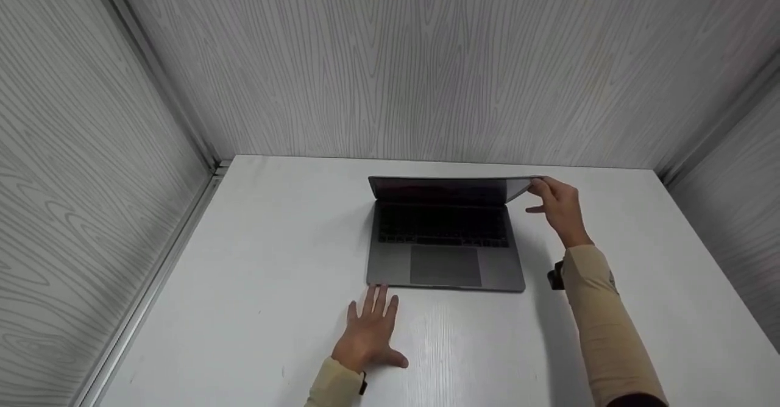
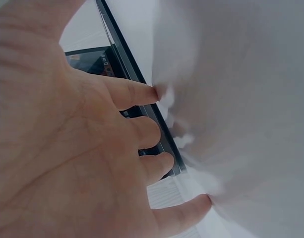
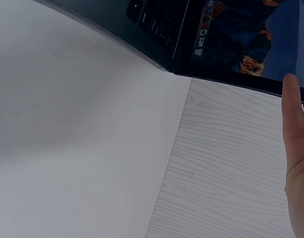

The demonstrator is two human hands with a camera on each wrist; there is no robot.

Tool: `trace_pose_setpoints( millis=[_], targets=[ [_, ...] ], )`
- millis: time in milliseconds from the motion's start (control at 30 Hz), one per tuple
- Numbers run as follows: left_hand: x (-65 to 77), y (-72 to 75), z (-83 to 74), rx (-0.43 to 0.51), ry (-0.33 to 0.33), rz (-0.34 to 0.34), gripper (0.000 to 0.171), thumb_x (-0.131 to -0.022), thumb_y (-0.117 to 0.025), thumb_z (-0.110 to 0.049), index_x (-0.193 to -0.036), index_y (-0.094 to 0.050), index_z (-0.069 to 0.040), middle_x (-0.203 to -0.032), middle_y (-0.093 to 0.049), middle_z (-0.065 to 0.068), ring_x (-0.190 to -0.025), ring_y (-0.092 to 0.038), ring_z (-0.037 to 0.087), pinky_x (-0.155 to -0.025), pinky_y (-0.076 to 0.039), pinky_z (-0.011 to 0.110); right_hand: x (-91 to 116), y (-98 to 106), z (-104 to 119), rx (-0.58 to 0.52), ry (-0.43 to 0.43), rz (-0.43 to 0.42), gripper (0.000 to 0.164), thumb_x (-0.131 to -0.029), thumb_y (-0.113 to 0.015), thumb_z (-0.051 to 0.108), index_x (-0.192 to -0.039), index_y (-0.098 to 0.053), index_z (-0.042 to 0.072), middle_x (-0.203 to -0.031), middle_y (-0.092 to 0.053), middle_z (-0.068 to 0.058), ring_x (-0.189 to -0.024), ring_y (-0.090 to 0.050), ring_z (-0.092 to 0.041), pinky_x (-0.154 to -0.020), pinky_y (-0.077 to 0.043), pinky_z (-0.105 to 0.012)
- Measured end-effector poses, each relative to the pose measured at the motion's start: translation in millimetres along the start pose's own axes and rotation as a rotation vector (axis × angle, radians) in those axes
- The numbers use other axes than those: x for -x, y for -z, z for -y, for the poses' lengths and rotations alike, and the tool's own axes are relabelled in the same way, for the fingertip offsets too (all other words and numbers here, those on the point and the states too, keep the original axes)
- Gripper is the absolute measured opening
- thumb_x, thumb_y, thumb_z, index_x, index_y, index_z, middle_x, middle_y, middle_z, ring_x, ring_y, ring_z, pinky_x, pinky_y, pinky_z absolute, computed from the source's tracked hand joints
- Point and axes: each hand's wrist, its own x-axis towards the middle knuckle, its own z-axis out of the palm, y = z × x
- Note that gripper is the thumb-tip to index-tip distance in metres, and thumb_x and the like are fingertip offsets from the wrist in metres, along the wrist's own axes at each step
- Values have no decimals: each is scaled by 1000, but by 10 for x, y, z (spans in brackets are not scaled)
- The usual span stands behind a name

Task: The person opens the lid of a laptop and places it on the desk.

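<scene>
A grey laptop (image 1: 446,267) lies on the white table with its lid (image 1: 439,191) raised part way. Its screen (image 3: 241,39) is lit in the right wrist view, showing a blue and dark picture with icons along one edge. At the lid's upper right corner my right hand (image 1: 559,207) pinches the edge between fingers and thumb. My left hand (image 1: 367,334) is spread with straight fingers near the laptop's front left corner, its fingertips touching or just at the front edge. In the left wrist view the palm of the left hand (image 2: 87,144) hides part of the laptop (image 2: 127,59).
The white table (image 1: 274,242) meets a grey wood-grain back panel (image 1: 390,60). Similar panels stand at the left (image 1: 73,212) and right (image 1: 743,157). A metal rail (image 1: 164,261) runs along the table's left side.
</scene>
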Motion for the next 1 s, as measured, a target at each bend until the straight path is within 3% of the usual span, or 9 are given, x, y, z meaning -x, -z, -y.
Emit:
trace_pose_setpoints(
  millis=[267,567,1000],
  targets=[
    [5,27,3,-22,10,2,113,-69,-90,-52,-153,-38,3,-163,-20,27,-150,-16,45,-111,-26,69,-66,-53,-15,-17,14,-33,32,-107,-46,4,-110,-62,-24,-113,-62,-41,-113,-60,-53,-65,-60,-36],
    [-2,3,-15,-26,9,6,115,-67,-91,-53,-153,-39,3,-163,-20,27,-151,-16,44,-111,-26,69,-205,-43,-313,28,-40,-102,40,-108,-50,18,-102,-66,-18,-104,-67,-32,-112,-64,-42,-62,-60,-31],
    [16,23,-8,-25,-5,-1,116,-68,-91,-52,-153,-37,4,-163,-17,28,-151,-13,45,-111,-25,70,-343,-12,-270,46,-56,-90,47,-108,-51,29,-110,-67,-16,-114,-67,-31,-111,-65,-43,-61,-59,-29]
  ],
)
